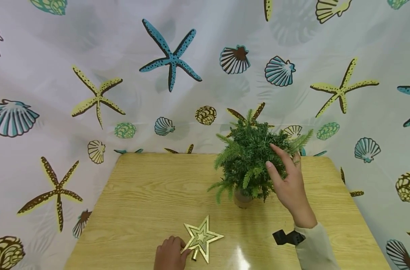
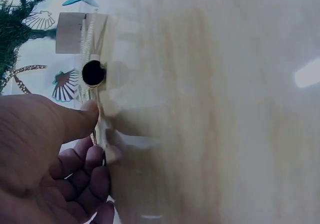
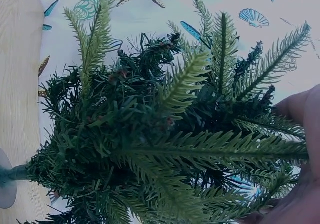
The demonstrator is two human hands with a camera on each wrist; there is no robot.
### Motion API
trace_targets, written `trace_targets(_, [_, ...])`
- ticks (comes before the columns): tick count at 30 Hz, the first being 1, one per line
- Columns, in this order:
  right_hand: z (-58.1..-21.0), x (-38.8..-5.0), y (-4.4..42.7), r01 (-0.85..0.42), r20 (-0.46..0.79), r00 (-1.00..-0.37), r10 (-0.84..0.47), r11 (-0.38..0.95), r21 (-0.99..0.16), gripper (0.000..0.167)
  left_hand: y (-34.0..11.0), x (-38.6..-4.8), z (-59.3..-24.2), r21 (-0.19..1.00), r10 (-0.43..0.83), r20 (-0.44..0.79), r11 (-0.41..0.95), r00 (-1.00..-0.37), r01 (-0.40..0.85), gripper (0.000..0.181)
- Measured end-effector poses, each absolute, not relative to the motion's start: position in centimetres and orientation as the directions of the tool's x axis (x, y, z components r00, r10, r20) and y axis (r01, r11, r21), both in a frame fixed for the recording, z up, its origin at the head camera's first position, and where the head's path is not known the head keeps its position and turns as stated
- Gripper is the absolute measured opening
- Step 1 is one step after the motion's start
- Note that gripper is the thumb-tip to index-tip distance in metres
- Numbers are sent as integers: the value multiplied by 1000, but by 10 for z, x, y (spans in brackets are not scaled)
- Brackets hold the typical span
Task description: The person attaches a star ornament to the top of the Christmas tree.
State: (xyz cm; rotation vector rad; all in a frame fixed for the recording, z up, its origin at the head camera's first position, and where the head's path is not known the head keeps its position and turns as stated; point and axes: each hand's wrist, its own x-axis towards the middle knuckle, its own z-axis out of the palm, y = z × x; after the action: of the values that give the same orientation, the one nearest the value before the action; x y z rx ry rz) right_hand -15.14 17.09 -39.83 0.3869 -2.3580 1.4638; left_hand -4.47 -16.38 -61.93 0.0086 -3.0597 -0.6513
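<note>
A small artificial pine tree (image 1: 253, 157) with dark and light green sprigs stands upright on a small tan base (image 1: 243, 199). My right hand (image 1: 289, 183) is at the tree's right side, thumb and index finger apart and reaching to the foliage. Branch tips (image 3: 280, 151) lie against that hand in the right wrist view; some of its fingers are hidden by needles. My left hand (image 1: 171, 253) pinches a gold star tree topper (image 1: 201, 237) by a lower point near its hollow tube (image 1: 194, 255). In the left wrist view, the tube's dark round opening (image 2: 94, 73) faces the camera.
The wooden table (image 1: 151, 187) reaches back to a white curtain (image 1: 124, 48) printed with starfish and shells. The tree stands toward the table's back right, near the curtain. A black strap with a small device (image 1: 287, 237) sits on the right wrist.
</note>
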Motion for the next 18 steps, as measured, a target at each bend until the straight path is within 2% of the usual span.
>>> trace_targets(8, [-397, -154, 173, -391, 403, -912, -75, 452, -802, 48, -170, -49, -615, 434, -1, 23, 901, -1000, 10, 29])
trace_targets(15, [-398, -155, 176, -343, 345, -935, -89, 486, -804, 51, -173, -48, -613, 485, 1, 20, 874, -1000, 10, 21])
trace_targets(18, [-399, -154, 176, -330, 328, -940, -91, 489, -807, 51, -173, -46, -612, 477, -2, 24, 879, -1000, 10, 28])
